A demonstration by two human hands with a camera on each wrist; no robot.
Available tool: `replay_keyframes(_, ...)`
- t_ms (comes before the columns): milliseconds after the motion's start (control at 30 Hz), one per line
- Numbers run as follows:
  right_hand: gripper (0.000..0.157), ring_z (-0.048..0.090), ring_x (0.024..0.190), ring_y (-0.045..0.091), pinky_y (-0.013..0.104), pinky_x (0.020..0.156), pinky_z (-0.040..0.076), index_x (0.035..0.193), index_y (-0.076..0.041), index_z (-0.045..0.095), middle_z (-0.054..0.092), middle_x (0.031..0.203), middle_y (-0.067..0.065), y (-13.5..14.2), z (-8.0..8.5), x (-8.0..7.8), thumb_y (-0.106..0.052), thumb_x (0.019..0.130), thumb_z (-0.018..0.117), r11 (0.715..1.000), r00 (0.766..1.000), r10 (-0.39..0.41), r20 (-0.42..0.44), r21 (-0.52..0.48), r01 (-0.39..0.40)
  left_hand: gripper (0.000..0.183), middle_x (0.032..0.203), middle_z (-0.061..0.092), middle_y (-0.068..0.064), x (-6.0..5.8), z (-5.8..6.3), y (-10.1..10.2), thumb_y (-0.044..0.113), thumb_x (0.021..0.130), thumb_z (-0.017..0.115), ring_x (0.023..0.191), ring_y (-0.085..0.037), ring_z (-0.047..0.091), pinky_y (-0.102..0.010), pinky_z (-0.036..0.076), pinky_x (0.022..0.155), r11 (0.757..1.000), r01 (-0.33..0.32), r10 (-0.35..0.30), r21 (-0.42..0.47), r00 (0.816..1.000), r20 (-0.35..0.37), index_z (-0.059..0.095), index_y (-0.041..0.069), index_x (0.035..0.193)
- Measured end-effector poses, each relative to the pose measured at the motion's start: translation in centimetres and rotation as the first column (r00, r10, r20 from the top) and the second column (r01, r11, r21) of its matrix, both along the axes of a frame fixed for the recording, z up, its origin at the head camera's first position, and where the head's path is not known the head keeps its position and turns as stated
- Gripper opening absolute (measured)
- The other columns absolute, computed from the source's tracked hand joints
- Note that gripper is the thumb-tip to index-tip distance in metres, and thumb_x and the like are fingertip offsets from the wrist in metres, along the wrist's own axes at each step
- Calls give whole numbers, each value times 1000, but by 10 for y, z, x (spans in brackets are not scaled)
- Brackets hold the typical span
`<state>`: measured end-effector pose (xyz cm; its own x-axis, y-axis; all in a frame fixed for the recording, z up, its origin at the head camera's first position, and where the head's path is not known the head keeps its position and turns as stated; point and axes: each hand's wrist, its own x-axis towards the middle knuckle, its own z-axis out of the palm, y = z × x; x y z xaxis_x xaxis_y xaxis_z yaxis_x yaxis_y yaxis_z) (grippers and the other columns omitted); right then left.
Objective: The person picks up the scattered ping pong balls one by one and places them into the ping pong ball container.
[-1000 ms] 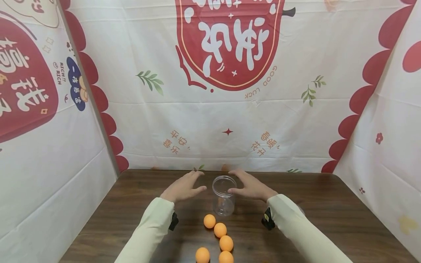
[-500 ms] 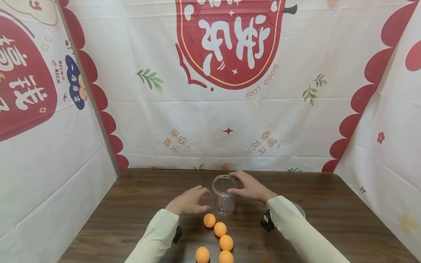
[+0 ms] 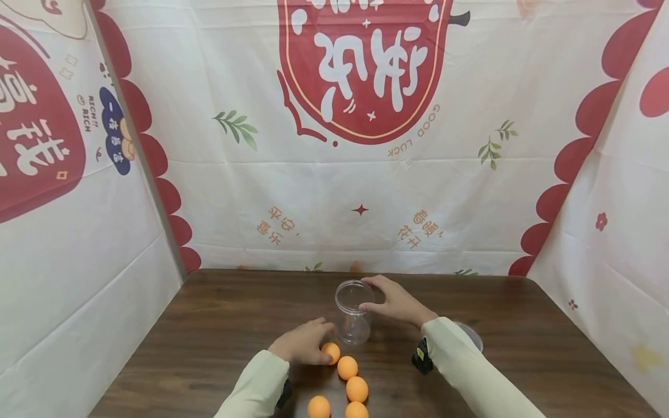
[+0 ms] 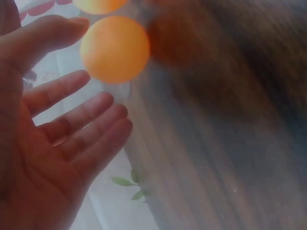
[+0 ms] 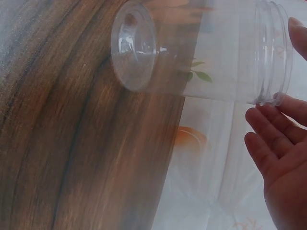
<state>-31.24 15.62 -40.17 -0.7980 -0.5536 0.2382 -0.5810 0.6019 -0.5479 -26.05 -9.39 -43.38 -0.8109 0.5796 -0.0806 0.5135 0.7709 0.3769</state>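
A clear plastic jar [image 3: 353, 325] stands upright and lidless on the brown wooden table [image 3: 235, 313]. My right hand [image 3: 399, 301] holds it by the rim, thumb on the near side and fingers at the far side; the right wrist view shows the jar [image 5: 211, 52] with a fingertip against its threaded neck. Left of the jar's base, my left hand [image 3: 305, 341] hovers around an orange ping-pong ball [image 4: 115, 49]. Its thumb lies at the ball's edge while the other fingers stay extended; whether they touch the ball is unclear.
Several more orange ping-pong balls, such as this near one [image 3: 357, 389], curve toward the table's front, and another ball [image 3: 319, 407] sits apart on the left. A clear round lid [image 3: 470, 335] lies partly behind the right sleeve. Printed cloth [image 3: 360, 174] encloses the back and sides.
My left hand has come down and toward me, from beside the jar's upper part to the nearest ball. The right hand has stayed at the jar's rim.
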Motion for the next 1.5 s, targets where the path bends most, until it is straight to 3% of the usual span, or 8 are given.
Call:
replay_keyframes(433, 67, 55, 115, 32, 47, 96, 46, 133, 0, 50, 56, 127, 17, -3, -7, 1, -38, 83, 73, 997, 1000, -11, 24, -82, 13, 31, 95, 52, 9, 1, -17, -1, 22, 77, 72, 76, -4, 47, -20, 42, 66, 1000, 13, -12, 17, 1000, -25, 63, 18, 106)
replay_keyframes(700, 67, 57, 113, 29, 44, 93, 49, 135, 0, 49, 58, 124, 13, -1, -6, 0, -37, 84, 71, 996, 1000, 22, 0, -85, -22, 30, 95, 54, 8, 0, -15, -1, 21, 76, 72, 78, -5, 47, -22, 42, 67, 1000, 8, -7, 23, 1000, -21, 63, 18, 105)
replay_keyframes(900, 65, 53, 119, 37, 51, 96, 46, 138, 3, 45, 54, 129, 19, 3, -9, -2, -32, 88, 68, 994, 999, 55, -2, -95, -55, 30, 97, 56, 7, -2, -13, -5, 20, 77, 72, 80, -5, 48, -21, 43, 70, 998, 26, -23, 52, 998, -63, 64, 15, 105)
replay_keyframes(1267, 64, 45, 128, 42, 52, 101, 41, 140, 2, 41, 46, 140, 22, 1, -19, 2, -27, 89, 67, 976, 995, 9, 102, -220, 14, 26, 96, 57, 3, -9, 8, -15, 17, 80, 73, 81, -9, 50, -25, 45, 71, 992, 17, 1, 127, 990, -141, 63, 12, 104)
replay_keyframes(1500, 64, 44, 130, 41, 50, 104, 39, 140, 0, 41, 46, 142, 21, 1, -23, -1, -26, 89, 68, 967, 990, 13, 143, -255, 24, 28, 97, 58, -2, -18, 28, -21, 11, 79, 74, 81, -13, 52, -28, 48, 72, 983, 30, 13, 182, 973, -230, 63, 8, 105)
